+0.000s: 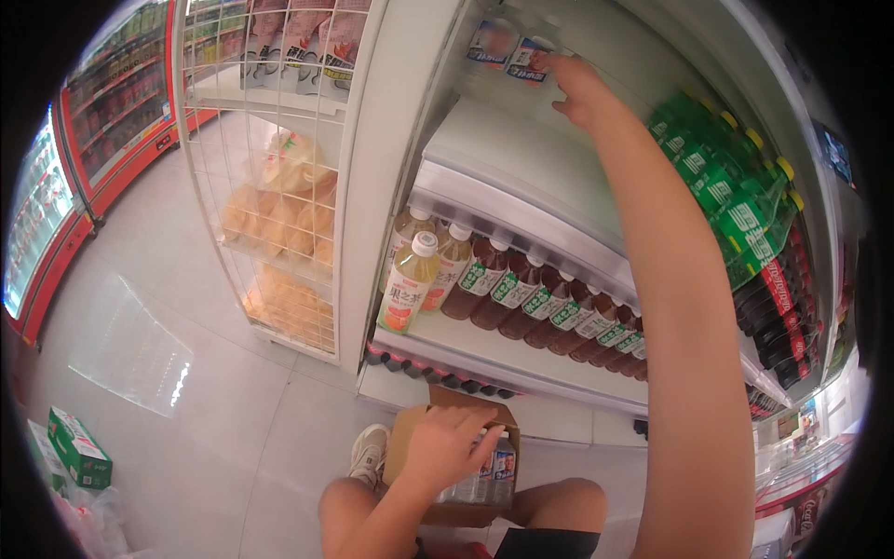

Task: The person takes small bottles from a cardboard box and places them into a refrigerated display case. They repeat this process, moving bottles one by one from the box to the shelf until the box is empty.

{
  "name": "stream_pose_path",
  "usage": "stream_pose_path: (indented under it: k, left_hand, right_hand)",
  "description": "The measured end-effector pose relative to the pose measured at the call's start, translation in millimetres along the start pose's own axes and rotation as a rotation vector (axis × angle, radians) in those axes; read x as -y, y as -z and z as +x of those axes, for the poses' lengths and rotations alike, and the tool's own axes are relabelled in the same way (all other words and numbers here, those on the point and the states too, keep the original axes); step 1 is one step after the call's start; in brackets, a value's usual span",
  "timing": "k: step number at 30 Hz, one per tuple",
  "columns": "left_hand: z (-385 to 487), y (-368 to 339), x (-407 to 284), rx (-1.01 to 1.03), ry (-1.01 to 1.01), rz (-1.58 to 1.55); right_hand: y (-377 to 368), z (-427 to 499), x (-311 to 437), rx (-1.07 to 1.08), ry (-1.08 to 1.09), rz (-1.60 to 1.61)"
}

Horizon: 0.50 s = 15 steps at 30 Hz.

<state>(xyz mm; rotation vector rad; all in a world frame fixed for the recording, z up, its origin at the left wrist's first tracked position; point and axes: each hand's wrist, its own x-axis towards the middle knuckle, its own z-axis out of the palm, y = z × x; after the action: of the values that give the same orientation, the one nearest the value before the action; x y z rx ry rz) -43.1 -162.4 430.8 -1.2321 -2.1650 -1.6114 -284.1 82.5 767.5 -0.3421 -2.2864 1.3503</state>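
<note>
My right hand (580,91) reaches deep onto the upper shelf. Its index fingertip is against a clear plastic bottle (529,63) with a blue and white label, while the thumb stands apart from it. A second such bottle (492,45) is to its left, near the shelf's side wall; the upper parts of both are blurred. Down between my knees, my left hand (454,437) is over an open cardboard box (506,417), thumb and fingers apart. Similar clear bottles (497,472) stand inside the box, partly hidden by that hand.
Below the upper shelf (517,150), fruit tea bottles (408,283) and several dark tea bottles (520,288) fill a row. Green Sprite bottles (733,202) and cola bottles (775,314) stand right. A wire rack (342,230) borders the left; green cartons (78,447) lie on the floor.
</note>
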Motion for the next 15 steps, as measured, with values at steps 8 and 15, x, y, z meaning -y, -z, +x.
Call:
stream_pose_path:
  k: [8, 15]
  left_hand:
    - [9.9, -1.8, 2.2, -0.01, 0.007, -0.04]
    - [0.1, -3.8, 6.2, 0.08, 0.063, 0.022]
  right_hand:
    - [11.0, 74.5, -32.7, 0.021, -0.037, 0.124]
    - [-8.1, 70.5, -38.3, -0.092, 0.038, -0.09]
